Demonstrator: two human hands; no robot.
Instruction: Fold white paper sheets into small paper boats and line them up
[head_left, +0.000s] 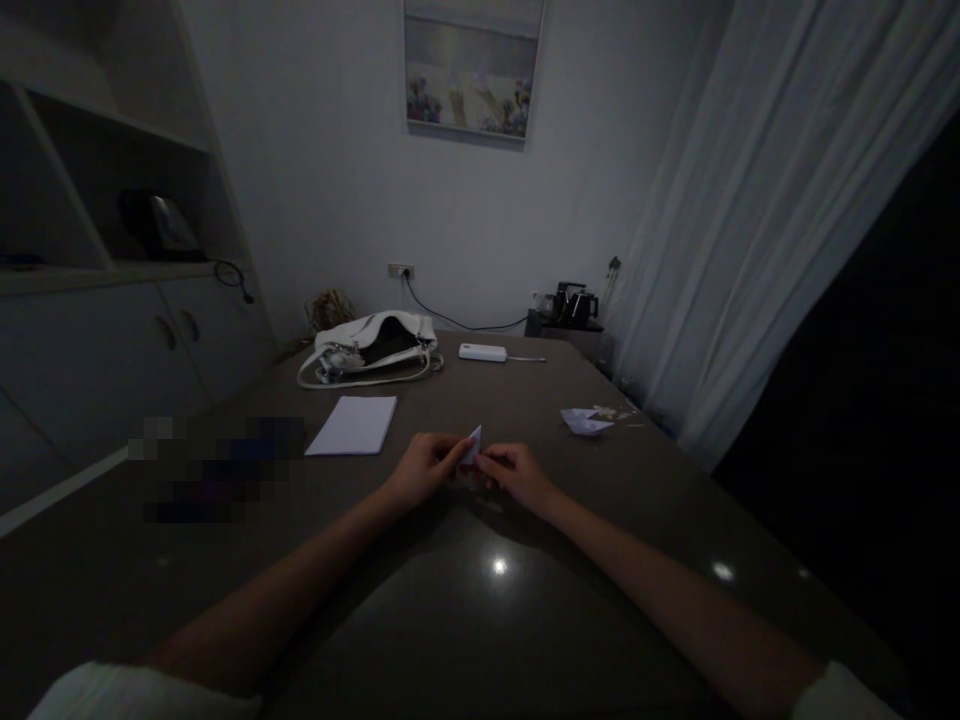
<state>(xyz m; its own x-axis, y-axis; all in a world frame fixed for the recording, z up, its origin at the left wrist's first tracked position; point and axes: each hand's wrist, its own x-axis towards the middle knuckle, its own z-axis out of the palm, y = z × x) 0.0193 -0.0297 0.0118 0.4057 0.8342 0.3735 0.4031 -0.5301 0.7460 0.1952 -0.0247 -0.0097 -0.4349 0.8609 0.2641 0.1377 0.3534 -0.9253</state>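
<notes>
A small piece of folded white paper [473,446] is held upright over the middle of the table, its pointed tip showing above my fingers. My left hand [429,464] pinches it from the left between thumb and fingers. From the right, my right hand [519,474] grips its lower right edge with closed fingers. The paper's lower part is hidden behind my fingertips. To the left lies a stack of white paper sheets [352,426]. A folded paper boat [585,421] sits to the right, apart from my hands.
On the dark table [480,640], a white handbag [375,345] lies at the back left. A white power strip [484,352] with a short cable is behind my hands. Small paper scraps [616,411] lie near the right edge. A pixelated patch covers something on the left.
</notes>
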